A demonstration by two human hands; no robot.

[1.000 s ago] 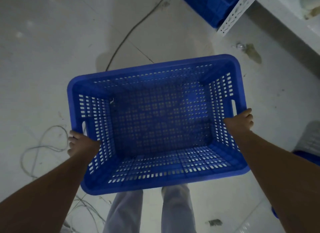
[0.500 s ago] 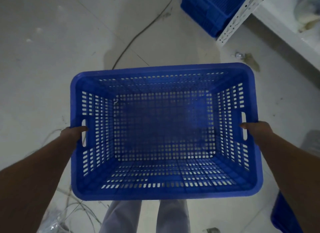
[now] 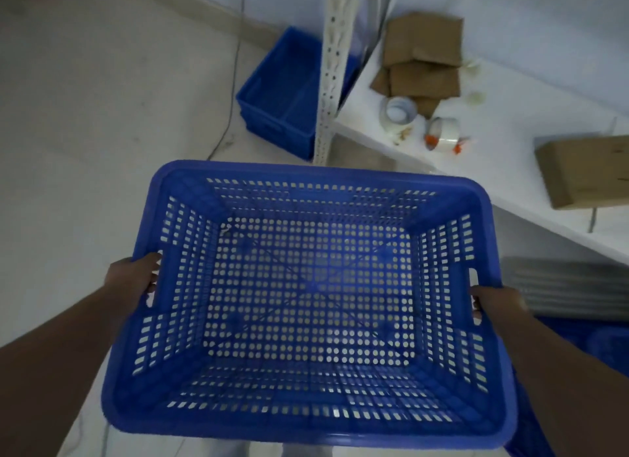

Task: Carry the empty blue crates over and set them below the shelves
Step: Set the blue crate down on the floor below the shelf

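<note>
I hold an empty blue perforated crate [image 3: 313, 419] level in front of me, above the floor. My left hand [image 3: 134, 281] grips the handle slot on its left wall and my right hand [image 3: 493, 301] grips the slot on its right wall. The white shelf [image 3: 503, 150] runs from the centre top to the right, with its perforated white post [image 3: 332, 68] just beyond the crate's far rim. A second blue crate [image 3: 279, 95] sits on the floor under the shelf's left end, partly behind the post. Another blue crate [image 3: 589, 341] shows below the shelf at the right.
On the shelf lie flat cardboard pieces [image 3: 422, 55], a white jar [image 3: 400, 114], a tape roll [image 3: 442, 135] and a cardboard box [image 3: 585, 172]. A thin cable [image 3: 235, 82] runs across the pale floor at the left. Grey ribbed material [image 3: 561, 290] sits under the shelf at the right.
The view has lifted and I have come closer to the shelf: its top and the items on it now show, and the crate's far rim sits near the post. Both hands keep their grip.
</note>
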